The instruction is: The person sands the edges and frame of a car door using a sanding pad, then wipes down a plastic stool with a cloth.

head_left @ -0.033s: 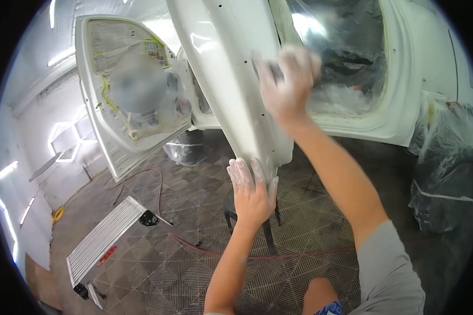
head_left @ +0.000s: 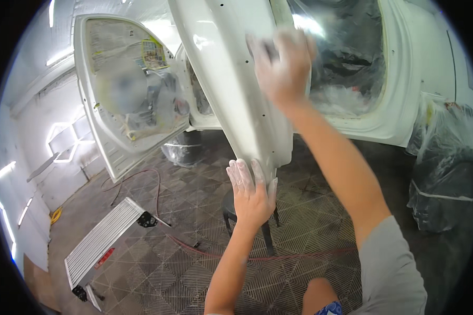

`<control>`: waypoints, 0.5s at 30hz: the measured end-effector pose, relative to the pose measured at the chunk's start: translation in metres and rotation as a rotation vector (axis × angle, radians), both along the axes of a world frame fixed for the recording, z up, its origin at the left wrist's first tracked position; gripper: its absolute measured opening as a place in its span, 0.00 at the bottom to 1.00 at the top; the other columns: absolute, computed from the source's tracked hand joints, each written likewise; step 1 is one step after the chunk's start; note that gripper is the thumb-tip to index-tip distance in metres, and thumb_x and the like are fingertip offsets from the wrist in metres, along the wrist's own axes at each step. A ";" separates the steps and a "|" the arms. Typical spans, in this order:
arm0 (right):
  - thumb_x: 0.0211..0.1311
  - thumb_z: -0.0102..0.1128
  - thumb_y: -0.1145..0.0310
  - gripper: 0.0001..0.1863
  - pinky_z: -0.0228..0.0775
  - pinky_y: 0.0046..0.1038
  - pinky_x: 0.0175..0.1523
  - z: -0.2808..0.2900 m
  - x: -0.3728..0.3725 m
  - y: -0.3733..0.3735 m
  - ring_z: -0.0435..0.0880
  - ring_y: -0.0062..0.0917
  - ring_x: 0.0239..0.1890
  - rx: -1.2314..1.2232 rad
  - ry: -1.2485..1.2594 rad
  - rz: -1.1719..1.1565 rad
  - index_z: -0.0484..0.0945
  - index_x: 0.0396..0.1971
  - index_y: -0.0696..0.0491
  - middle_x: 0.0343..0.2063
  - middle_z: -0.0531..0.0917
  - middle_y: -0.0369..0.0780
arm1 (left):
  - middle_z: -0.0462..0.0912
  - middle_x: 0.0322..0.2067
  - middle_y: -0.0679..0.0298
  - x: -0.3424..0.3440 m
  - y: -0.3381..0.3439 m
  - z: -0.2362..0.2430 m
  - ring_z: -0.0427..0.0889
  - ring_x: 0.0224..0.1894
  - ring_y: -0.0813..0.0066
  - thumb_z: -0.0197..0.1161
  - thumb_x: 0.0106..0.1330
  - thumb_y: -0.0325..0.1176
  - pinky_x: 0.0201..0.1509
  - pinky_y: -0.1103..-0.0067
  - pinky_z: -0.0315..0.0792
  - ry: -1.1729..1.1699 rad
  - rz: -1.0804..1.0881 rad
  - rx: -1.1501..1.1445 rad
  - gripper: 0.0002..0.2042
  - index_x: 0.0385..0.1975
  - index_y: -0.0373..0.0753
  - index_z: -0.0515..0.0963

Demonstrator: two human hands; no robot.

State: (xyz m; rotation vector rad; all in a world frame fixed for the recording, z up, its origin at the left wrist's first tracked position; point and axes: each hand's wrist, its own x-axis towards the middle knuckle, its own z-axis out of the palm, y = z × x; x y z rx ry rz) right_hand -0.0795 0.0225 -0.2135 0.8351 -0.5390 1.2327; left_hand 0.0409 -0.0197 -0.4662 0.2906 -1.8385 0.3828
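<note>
White panel (head_left: 220, 68), upright-ish, center, lower end toward the person. Left hand (head_left: 252, 194) on the lower end, fingers straight and laid flat, not clenched, dusted white. Right hand (head_left: 286, 73) farther up at the panel's right side, blurred, fingers bent; can't tell if grasping anything. Black stool (head_left: 228, 205) below, partly behind left hand. White door (head_left: 110, 134) left, plastic sheet (head_left: 347, 94) right. Metal step (head_left: 104, 240) lower left, red hose (head_left: 215, 255) across floor (head_left: 310, 268).

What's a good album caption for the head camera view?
White-smudged left hand at the lower end of a white panel, blurred right hand higher up, patterned floor below.
</note>
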 end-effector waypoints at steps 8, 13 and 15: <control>0.47 0.75 0.73 0.13 0.61 0.35 0.37 -0.063 -0.011 -0.010 0.74 0.33 0.29 0.047 0.028 -0.059 0.75 0.21 0.53 0.23 0.77 0.39 | 0.42 0.70 0.33 0.009 -0.007 -0.001 0.42 0.69 0.19 0.62 0.63 0.33 0.71 0.41 0.47 -0.024 -0.086 0.011 0.34 0.67 0.24 0.57; 0.54 0.70 0.66 0.11 0.62 0.35 0.42 0.023 0.004 0.005 0.76 0.35 0.30 0.117 -0.009 -0.050 0.75 0.21 0.51 0.24 0.79 0.39 | 0.41 0.71 0.36 0.003 -0.006 -0.002 0.42 0.70 0.21 0.62 0.62 0.29 0.71 0.41 0.46 0.014 -0.147 0.016 0.33 0.67 0.26 0.59; 0.56 0.71 0.60 0.13 0.69 0.35 0.41 0.101 0.002 0.023 0.78 0.39 0.30 0.293 -0.207 -0.058 0.79 0.26 0.54 0.27 0.80 0.43 | 0.41 0.72 0.40 0.000 -0.003 -0.003 0.42 0.71 0.22 0.63 0.62 0.29 0.71 0.40 0.46 0.056 -0.139 0.001 0.34 0.67 0.27 0.59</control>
